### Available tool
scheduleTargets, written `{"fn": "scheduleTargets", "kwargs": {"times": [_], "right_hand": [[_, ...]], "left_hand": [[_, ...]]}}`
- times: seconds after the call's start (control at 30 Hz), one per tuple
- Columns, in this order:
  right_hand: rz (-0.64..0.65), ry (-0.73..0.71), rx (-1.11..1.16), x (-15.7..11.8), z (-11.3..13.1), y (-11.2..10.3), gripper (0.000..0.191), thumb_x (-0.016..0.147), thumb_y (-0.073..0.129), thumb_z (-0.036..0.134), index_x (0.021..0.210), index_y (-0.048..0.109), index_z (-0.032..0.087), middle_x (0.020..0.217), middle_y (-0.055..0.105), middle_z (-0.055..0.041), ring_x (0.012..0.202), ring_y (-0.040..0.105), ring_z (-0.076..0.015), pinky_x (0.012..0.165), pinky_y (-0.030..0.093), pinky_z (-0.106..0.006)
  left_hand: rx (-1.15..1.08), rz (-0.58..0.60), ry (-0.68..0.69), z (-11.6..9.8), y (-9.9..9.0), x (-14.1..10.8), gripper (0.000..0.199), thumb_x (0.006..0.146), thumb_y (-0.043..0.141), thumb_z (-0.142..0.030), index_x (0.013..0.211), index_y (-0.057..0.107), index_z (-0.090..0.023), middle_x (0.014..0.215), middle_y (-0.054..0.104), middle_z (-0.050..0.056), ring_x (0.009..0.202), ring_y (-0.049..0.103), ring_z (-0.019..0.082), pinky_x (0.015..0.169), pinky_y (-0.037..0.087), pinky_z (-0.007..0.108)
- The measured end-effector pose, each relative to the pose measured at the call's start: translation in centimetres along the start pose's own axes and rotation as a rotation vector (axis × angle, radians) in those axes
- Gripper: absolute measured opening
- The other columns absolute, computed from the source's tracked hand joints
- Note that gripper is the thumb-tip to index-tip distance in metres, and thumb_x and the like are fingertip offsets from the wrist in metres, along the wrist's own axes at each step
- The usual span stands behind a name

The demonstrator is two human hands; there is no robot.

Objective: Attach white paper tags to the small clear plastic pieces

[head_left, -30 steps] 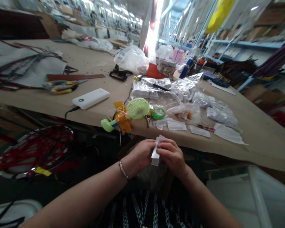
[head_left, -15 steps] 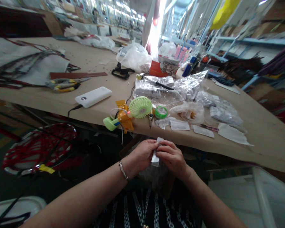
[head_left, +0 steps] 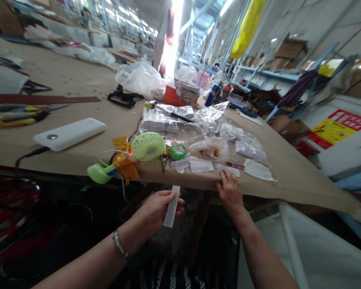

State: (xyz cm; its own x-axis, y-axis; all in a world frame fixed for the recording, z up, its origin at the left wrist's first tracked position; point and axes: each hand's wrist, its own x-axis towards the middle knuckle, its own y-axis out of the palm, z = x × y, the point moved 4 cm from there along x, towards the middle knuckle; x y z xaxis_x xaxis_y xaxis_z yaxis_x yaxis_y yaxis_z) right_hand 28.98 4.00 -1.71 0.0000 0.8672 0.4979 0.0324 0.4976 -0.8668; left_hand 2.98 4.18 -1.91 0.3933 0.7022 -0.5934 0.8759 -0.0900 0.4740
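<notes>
Head view: narrow white strip [head_left: 171,210], printed, in left hand [head_left: 154,209].

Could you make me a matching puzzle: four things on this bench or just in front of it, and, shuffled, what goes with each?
Things:
1. Left hand
2. Right hand
3. Small fan
4. White device

Descriptions:
A. At a white slip on the table
B. Black cable at one end
C. Holding a white strip
D. Light green

Pairs: 1-C, 2-A, 3-D, 4-B
</notes>
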Motion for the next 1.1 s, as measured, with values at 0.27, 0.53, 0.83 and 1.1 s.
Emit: {"fn": "scheduleTargets", "kwargs": {"times": [0.27,0.53,0.83,1.1], "right_hand": [[-0.176,-0.025,0.222,-1.3,-1.5,0.0,0.026,0.089,0.045,0.024,0.104,0.064,0.017,0.113,0.057,-0.0132,0.108,0.051,-0.0241,0.093,0.043,-0.042],[-0.383,0.08,0.556,-0.3,0.3,-3.1,0.015,0.085,0.053,0.024,0.092,0.065,0.021,0.1,0.061,-0.0072,0.096,0.058,-0.0204,0.087,0.046,-0.041],[-0.138,-0.576,0.791,-1.9,14.9,-5.0,0.018,0.083,0.055,0.014,0.091,0.065,0.026,0.09,0.066,-0.0014,0.101,0.056,-0.0179,0.096,0.039,-0.043],[-0.046,-0.672,0.751,-2.3,15.6,-3.8,0.019,0.084,0.055,0.014,0.093,0.066,0.025,0.092,0.068,-0.0015,0.104,0.056,-0.0173,0.098,0.039,-0.04]], "left_hand": [[0.009,-0.001,0.003,0.2,-0.3,0.1,0.008,0.082,0.052,-0.014,0.086,0.056,-0.009,0.07,0.065,0.008,0.056,0.062,0.015,0.055,0.052,0.028],[0.024,-0.001,-0.005,0.2,0.0,0.0,0.008,0.081,0.053,-0.015,0.084,0.057,-0.009,0.071,0.065,0.009,0.053,0.061,0.015,0.053,0.05,0.028],[-0.15,0.165,0.111,-0.1,0.4,-0.2,0.003,0.069,0.059,-0.008,0.071,0.062,-0.007,0.064,0.062,0.007,0.05,0.055,0.011,0.046,0.04,0.02],[-0.194,0.16,0.112,0.0,-0.2,-0.1,0.004,0.065,0.062,-0.011,0.066,0.062,-0.007,0.061,0.06,0.005,0.049,0.053,0.01,0.044,0.038,0.02]]}}
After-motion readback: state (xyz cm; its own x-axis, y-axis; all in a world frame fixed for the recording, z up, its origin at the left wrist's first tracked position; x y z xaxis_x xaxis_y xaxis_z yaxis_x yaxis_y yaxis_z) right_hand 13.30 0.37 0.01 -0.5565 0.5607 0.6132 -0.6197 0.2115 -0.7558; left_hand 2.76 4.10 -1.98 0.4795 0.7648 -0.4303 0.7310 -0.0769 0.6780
